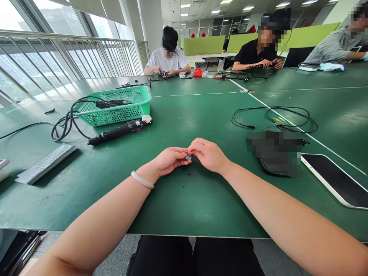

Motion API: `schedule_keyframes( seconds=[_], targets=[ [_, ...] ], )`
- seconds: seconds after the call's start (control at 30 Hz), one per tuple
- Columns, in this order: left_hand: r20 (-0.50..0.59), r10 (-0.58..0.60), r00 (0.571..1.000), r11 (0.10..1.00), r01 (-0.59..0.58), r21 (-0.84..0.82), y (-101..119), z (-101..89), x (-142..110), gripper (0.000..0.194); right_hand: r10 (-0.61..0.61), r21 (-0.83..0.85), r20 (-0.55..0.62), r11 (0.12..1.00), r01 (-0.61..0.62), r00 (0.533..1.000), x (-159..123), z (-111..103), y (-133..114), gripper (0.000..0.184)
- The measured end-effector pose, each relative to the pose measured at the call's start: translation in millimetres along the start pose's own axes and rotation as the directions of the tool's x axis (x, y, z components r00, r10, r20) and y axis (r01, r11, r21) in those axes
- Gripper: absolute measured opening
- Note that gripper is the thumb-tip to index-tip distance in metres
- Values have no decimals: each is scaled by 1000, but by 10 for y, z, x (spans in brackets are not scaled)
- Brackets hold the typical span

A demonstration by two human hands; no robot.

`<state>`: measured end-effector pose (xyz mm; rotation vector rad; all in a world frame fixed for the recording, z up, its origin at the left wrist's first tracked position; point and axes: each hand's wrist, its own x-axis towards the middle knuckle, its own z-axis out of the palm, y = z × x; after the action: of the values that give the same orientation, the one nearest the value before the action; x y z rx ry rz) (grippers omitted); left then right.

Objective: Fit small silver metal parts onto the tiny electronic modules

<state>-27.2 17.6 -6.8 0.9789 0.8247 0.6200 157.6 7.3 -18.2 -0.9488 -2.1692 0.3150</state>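
Observation:
Over the green table, my left hand (171,159) pinches a small grey metallic part (189,156) between thumb and fingers. The part is mostly covered by fingertips, so its kind does not show. From the other side my right hand (207,154) closes its thumb and forefinger at the part's upper edge, with something small and red at the fingertips. Whether the red bit is a separate piece or a fingernail, I cannot make out. Two tiny dark bits (189,174) lie on the table just below my hands.
A green mesh basket (117,113) with a black device stands left, a black electric screwdriver (119,130) before it. A paper stack (47,163) lies farther left. On the right are a coiled cable (276,109), a black pouch (277,153) and a phone (336,178). Several people sit opposite.

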Motion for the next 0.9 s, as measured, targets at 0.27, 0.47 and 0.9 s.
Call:
schedule_keyframes(
  seconds=[0.27, 0.47, 0.9],
  targets=[
    [-196, 17, 981, 996, -34, -86, 34, 24, 5, 20, 305, -104, 54, 949, -298, 951, -16, -24, 110, 9],
    [-225, 5, 974, 998, -21, -65, 27, 31, 9, 20, 323, -196, 190, 938, -287, 927, 3, 18, 144, 14],
    [-82, -5, 997, 1000, 3, -23, 27, 49, -4, 20, 4, -197, -106, 980, -24, 994, -6, 40, -62, 22]
  ],
)
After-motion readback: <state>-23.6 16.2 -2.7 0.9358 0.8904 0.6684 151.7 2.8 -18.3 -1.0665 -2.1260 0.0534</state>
